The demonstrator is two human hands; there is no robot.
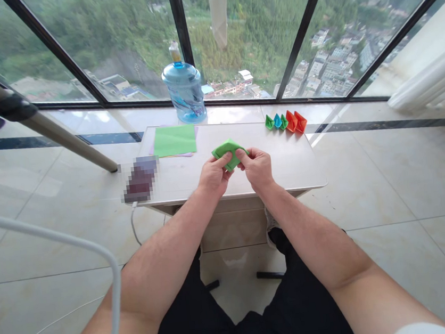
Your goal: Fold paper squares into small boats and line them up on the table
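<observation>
A partly folded piece of green paper [229,147] is held up over the near half of a small white table [184,179]. My left hand [214,176] pinches its left side, thumb on top and fingers beneath. On its right side, my right hand [258,167] grips it the same way, the thumb pressing near the middle. The undersides of the fingers are hidden. To the left lies a stack of flat paper sheets with a green sheet [174,140] on top. Small folded paper boats [291,121] in green, blue and red stand in a row at the back right.
A phone-like blurred object [141,179] with a white cable [134,225] lies at the table's left edge. Behind the table stands a large blue water bottle [184,93] by the window. A pole [70,139] slants in from the left, and a white curved tube [73,238] crosses the lower left.
</observation>
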